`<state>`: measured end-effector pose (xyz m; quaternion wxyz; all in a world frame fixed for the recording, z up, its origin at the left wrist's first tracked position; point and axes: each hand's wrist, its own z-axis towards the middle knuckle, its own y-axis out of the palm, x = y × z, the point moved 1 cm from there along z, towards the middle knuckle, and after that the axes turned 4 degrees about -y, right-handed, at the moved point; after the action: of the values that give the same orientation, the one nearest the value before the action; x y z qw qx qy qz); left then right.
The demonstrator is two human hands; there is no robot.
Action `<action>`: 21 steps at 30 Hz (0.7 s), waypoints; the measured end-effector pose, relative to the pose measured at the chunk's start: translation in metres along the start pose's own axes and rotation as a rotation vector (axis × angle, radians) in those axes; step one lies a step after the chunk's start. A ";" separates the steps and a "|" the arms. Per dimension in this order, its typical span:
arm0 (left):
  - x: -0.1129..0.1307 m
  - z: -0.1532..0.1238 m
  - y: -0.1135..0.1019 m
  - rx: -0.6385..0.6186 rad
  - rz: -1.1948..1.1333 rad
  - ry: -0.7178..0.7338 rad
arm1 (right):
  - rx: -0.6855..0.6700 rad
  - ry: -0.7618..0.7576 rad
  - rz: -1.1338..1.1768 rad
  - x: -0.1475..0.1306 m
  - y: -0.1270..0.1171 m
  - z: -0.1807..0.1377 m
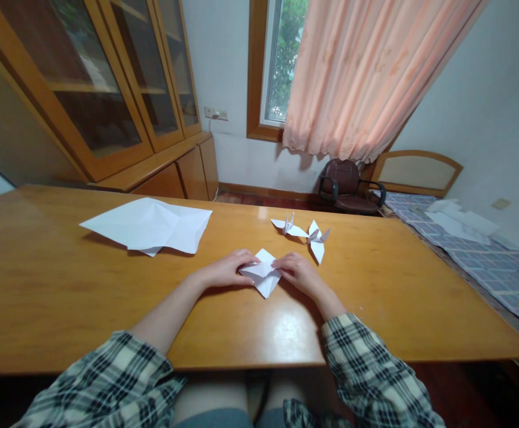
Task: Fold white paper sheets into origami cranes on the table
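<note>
A small white folded paper (266, 286), roughly diamond-shaped with a raised flap, lies on the table in front of me. My left hand (233, 269) grips its left side, thumb near the lower edge and fingers along the upper left. On the opposite side my right hand (298, 272) has its fingertips closed on the paper's right edge. Two finished-looking paper cranes, one (288, 226) to the left and another (317, 241) to the right, stand just beyond my right hand, touching or nearly so.
Creased white sheets (170, 229) lie at the far left of the wooden table (223, 339). Behind are a glass-door cabinet (107, 89), a pink curtain (357, 71) and a brown armchair (348, 184). A bed (473, 255) with papers on it stands at the right.
</note>
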<state>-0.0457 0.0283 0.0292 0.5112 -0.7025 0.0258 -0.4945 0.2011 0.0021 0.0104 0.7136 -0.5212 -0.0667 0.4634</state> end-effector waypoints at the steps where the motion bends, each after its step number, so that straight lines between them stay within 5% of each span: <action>1: 0.001 0.000 0.000 0.006 -0.005 -0.013 | 0.009 0.029 -0.002 0.000 0.001 0.000; 9: 0.000 0.010 0.005 0.186 0.085 -0.068 | 0.102 0.347 -0.068 -0.001 0.010 0.010; 21: -0.002 0.018 0.015 0.360 0.188 -0.163 | 0.263 0.476 -0.041 -0.007 0.013 0.019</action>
<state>-0.0269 0.0344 0.0167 0.6726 -0.6321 -0.0390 -0.3828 0.1781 0.0104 0.0109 0.7800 -0.5168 0.1532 0.3178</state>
